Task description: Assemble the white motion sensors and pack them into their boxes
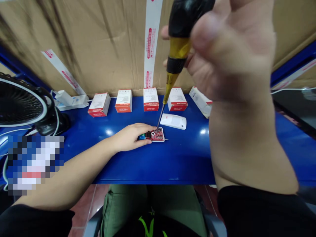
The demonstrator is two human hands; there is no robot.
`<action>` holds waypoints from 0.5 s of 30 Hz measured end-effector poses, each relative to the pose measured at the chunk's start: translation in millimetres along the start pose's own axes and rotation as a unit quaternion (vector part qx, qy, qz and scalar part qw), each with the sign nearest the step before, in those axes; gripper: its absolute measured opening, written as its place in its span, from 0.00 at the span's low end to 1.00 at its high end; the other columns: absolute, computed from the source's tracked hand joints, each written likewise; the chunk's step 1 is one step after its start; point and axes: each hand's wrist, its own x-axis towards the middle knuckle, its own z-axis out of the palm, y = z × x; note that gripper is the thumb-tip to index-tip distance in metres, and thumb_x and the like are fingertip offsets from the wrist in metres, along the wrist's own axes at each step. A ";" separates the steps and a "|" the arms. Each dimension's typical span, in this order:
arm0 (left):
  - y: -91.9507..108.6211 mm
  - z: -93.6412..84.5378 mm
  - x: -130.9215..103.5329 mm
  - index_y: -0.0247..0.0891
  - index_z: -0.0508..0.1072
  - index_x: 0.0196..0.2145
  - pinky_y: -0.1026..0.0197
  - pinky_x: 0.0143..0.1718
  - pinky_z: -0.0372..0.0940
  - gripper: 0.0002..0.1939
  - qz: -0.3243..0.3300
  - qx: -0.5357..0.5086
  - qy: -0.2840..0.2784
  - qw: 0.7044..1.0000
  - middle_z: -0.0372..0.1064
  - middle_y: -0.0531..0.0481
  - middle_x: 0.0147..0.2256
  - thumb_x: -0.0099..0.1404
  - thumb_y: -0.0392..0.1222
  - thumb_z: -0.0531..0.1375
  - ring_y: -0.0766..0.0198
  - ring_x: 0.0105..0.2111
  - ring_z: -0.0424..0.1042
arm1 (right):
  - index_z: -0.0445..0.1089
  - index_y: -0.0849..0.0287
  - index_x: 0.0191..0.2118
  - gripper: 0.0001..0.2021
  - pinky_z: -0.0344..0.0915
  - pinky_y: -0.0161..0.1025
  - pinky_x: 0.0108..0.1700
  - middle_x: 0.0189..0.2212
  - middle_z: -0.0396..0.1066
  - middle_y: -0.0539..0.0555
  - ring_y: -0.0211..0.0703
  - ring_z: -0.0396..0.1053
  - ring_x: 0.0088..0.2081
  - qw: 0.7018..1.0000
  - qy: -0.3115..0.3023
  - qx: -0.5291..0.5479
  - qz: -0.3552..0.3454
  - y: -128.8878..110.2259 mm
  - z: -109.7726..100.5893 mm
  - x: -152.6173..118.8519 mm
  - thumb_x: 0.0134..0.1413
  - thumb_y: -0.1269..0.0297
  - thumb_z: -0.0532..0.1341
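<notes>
My right hand [222, 49], large and close to the camera, is wrapped round the black and yellow handle of a screwdriver [170, 79]. The shaft slants down, and its tip meets the red circuit board [159, 134] near the upper edge. That board lies in a white casing on the blue table. My left hand [133, 136] grips the casing's left part between thumb and fingers, beside a blue component. Just behind the board rests a white plastic cover [174, 121].
Several white and red boxes, one of them a box [150, 99], line the back of the blue table [153, 168] before a cardboard wall. A black fan [19, 102] and power strip [74, 101] stand left. A dark device [296, 112] lies right.
</notes>
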 end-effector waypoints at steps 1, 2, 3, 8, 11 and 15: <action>0.4 -0.3 0.1 0.38 0.72 0.67 0.38 0.66 0.74 0.25 -0.002 0.000 -0.002 1.000 0.77 0.35 0.63 0.76 0.44 0.66 0.46 0.64 0.77 | 0.55 0.46 0.61 0.25 0.73 0.52 0.66 0.60 0.72 0.38 0.53 0.72 0.69 0.999 0.004 0.031 -0.016 1.7 -3.0 0.4 0.63 0.52 0.62; 0.8 -0.6 0.2 0.38 0.72 0.67 0.39 0.66 0.73 0.25 -0.005 -0.001 -0.003 1.000 0.77 0.35 0.63 0.76 0.44 0.66 0.46 0.64 0.77 | 0.56 0.47 0.59 0.25 0.79 0.50 0.61 0.59 0.74 0.39 0.52 0.74 0.68 0.998 0.016 0.057 -0.039 3.5 -5.6 0.5 0.61 0.53 0.65; 1.2 -0.8 0.3 0.39 0.72 0.68 0.39 0.67 0.73 0.25 -0.007 -0.002 -0.005 1.000 0.77 0.35 0.63 0.76 0.44 0.66 0.46 0.64 0.77 | 0.57 0.47 0.57 0.24 0.83 0.49 0.58 0.60 0.75 0.41 0.51 0.77 0.64 0.996 0.029 0.068 -0.059 5.3 -7.4 0.5 0.60 0.55 0.67; 1.5 -1.0 0.9 0.40 0.72 0.68 0.39 0.67 0.73 0.26 -0.017 -0.004 -0.007 1.000 0.76 0.37 0.64 0.76 0.45 0.67 0.47 0.64 0.77 | 0.60 0.46 0.56 0.27 0.86 0.43 0.50 0.66 0.69 0.42 0.42 0.81 0.52 0.991 0.092 0.021 -0.089 8.4 -3.1 -1.6 0.59 0.54 0.73; 1.4 -0.9 1.0 0.40 0.72 0.68 0.40 0.67 0.73 0.26 -0.012 -0.006 -0.006 1.000 0.77 0.36 0.64 0.76 0.45 0.67 0.47 0.64 0.77 | 0.59 0.46 0.59 0.27 0.85 0.40 0.51 0.53 0.75 0.40 0.41 0.82 0.52 0.993 0.071 0.011 -0.093 7.5 2.7 -2.0 0.62 0.53 0.72; 3.0 -2.2 0.7 0.41 0.72 0.68 0.40 0.68 0.72 0.26 -0.021 -0.003 -0.006 1.000 0.76 0.37 0.64 0.76 0.46 0.67 0.47 0.65 0.77 | 0.59 0.48 0.61 0.32 0.86 0.42 0.45 0.59 0.71 0.44 0.38 0.84 0.41 0.995 -0.008 0.052 -0.084 5.7 5.7 -2.8 0.56 0.66 0.74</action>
